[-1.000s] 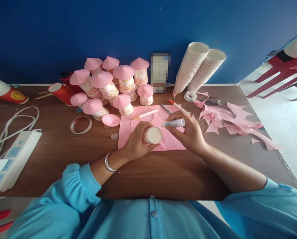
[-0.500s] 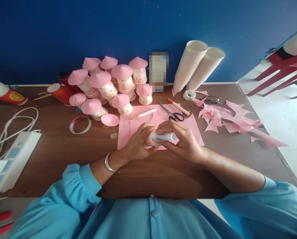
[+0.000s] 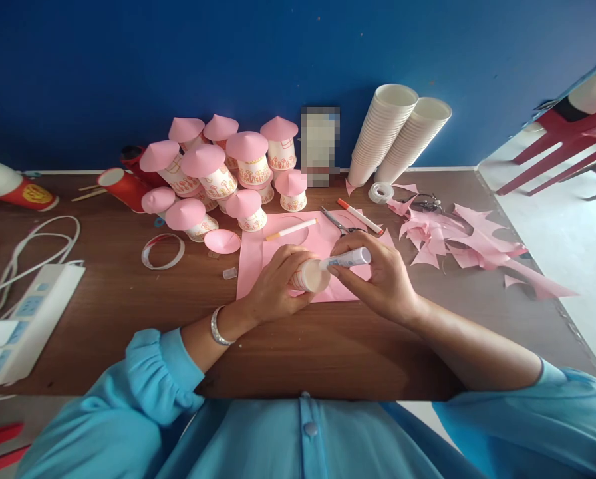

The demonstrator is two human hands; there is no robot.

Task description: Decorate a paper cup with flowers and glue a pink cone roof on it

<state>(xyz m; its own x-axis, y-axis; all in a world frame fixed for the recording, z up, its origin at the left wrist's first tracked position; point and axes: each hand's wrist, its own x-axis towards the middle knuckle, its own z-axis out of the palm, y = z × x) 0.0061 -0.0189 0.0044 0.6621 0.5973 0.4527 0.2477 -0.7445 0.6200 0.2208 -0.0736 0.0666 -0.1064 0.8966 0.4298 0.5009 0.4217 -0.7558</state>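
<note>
My left hand (image 3: 278,283) is wrapped round a small white paper cup (image 3: 316,275) with orange drawing on its side. The cup lies tilted, its round end turned to the right. In my right hand (image 3: 382,276) is a white glue stick (image 3: 348,258) with blue print, its tip at the upper rim of the cup's end. Both hands are above a pink paper sheet (image 3: 251,266). On that sheet lie scissors (image 3: 335,221), partly hidden by my right hand, and an orange-and-white marker (image 3: 291,229). A red-capped marker (image 3: 360,216) lies beside them.
Several decorated cups with pink cone roofs (image 3: 247,146) stand at back left, near a loose pink cone (image 3: 222,241). Stacked white cups (image 3: 385,133), a tape roll (image 3: 380,193) and pink scraps (image 3: 428,233) are at right. A power strip (image 3: 38,319) lies far left.
My right hand has moved right with the glue stick, drawing back from across the cup, so the cup's round end now shows. My left hand stays nearly in place.
</note>
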